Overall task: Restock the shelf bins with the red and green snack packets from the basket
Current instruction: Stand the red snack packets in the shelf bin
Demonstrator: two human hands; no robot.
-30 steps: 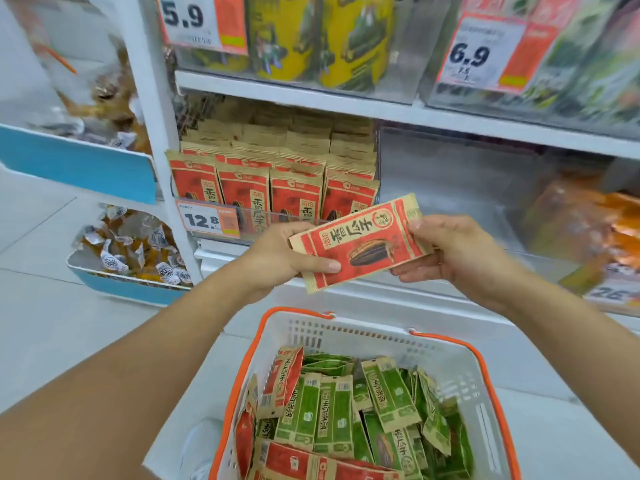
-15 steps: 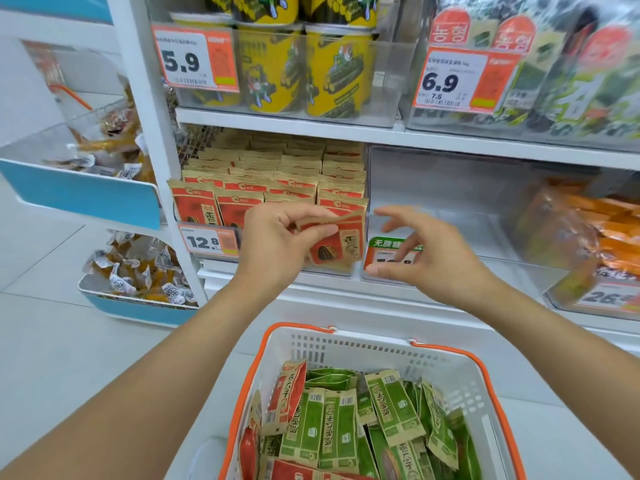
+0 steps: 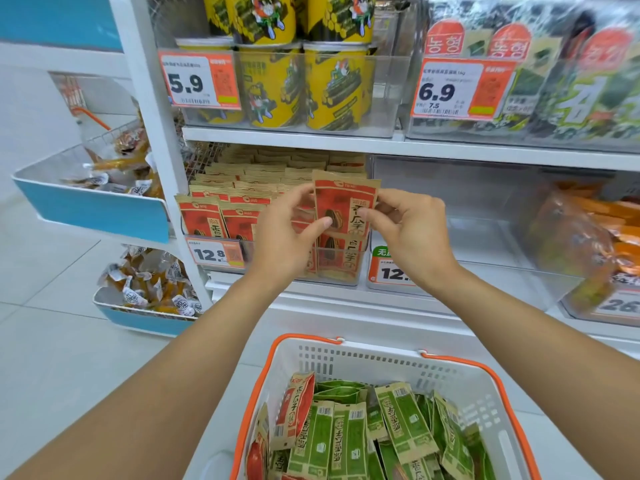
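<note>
While both hands pinch it, one red snack packet (image 3: 343, 206) stands upright at the front right corner of the red-packet bin (image 3: 341, 271), its lower edge just above or inside the clear front wall; which of the two cannot be told.

Left hand (image 3: 284, 233): thumb and curled fingers closed on the packet's left edge, thumb tip on its printed face.

Right hand (image 3: 412, 230): thumb and forefinger closed on the packet's right edge, remaining fingers curled behind.

Behind and to the left of the grip: rows of upright red packets (image 3: 221, 220) filling the same bin, several rows deep.

Below the left hand, on the bin front: price tag reading 12.8 (image 3: 214, 254).

Right of the grip, touching the red-packet bin: clear bin (image 3: 485, 209) with a second price tag (image 3: 391, 270) partly hidden by the right wrist; orange bagged goods (image 3: 588, 237) farther right, blurred.

Above the grip, on the next shelf: yellow canisters (image 3: 304, 88) behind a 5.9 tag (image 3: 199, 79); seaweed packs (image 3: 571, 81) behind a 6.9 tag (image 3: 460, 88).

Below the grip, near the person: white basket (image 3: 485, 382) with orange handles, holding many green snack packets (image 3: 349, 441) lying flat and overlapping, plus a few red ones (image 3: 294, 407) at its left side.

Far left of the grip: blue-fronted trays (image 3: 100, 209) of small wrapped sweets.
</note>
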